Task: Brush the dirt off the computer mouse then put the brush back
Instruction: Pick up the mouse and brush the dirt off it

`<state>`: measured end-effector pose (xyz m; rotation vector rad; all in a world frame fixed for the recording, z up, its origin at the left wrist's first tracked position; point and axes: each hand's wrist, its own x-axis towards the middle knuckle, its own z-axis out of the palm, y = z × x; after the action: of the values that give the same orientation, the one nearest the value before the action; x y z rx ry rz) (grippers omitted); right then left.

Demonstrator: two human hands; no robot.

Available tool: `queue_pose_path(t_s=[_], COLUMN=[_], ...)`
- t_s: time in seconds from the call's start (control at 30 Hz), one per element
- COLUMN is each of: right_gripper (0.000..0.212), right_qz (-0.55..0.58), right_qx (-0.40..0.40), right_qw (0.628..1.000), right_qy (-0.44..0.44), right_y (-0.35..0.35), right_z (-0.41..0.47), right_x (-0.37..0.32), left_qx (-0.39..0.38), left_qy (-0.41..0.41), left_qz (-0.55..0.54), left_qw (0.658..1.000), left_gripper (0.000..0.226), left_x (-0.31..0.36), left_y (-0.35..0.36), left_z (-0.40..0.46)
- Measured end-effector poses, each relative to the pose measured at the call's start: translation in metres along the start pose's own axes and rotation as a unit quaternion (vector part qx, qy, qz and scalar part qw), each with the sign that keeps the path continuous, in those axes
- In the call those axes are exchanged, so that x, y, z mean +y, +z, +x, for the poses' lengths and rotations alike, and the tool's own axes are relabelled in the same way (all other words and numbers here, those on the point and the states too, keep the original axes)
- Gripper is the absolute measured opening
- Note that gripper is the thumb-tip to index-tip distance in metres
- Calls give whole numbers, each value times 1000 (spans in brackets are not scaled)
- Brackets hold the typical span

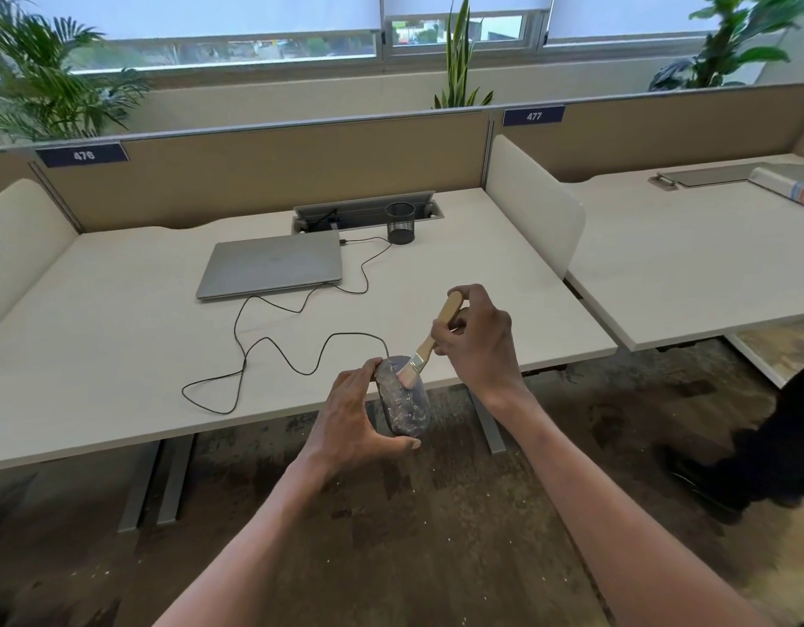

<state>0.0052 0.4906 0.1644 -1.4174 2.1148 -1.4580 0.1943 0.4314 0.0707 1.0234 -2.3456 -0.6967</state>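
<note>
My left hand (352, 418) grips a dark computer mouse (403, 405) speckled with pale dirt, held just past the desk's front edge above the floor. My right hand (479, 337) holds a small brush (431, 341) with a wooden handle and metal ferrule. Its bristles press on the upper part of the mouse. The mouse's black cable (273, 350) snakes across the desk to a closed grey laptop (273, 264). A black mesh pen cup (400, 222) stands empty at the back of the desk.
The white desk (97, 355) has beige partition panels behind and at both sides. A cable tray flap (368, 210) stands open behind the laptop. A neighbouring desk at right carries a closed laptop (707, 174) and a book (789, 185). Dark carpet lies below.
</note>
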Motion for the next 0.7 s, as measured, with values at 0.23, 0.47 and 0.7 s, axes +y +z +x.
queue_pose_path(t_s=[0.23,0.47,0.7], right_gripper=[39,39,37], right_qz=[-45,-39,-1], right_qx=[48,17,43], right_qw=[997,999,999], right_qy=[-45,-3,-31], right_y=[-3,-2,1], right_z=[3,9,14], right_x=[3,5,-2], left_qx=[0,4,0], left_qy=[3,11,7], left_qz=[-10,-21,-28], left_qw=[1000,1000,1000], left_gripper=[122,121,123], left_x=[-3,-3,-3], left_y=[1,-2,-6], left_z=[-2,-3,-1])
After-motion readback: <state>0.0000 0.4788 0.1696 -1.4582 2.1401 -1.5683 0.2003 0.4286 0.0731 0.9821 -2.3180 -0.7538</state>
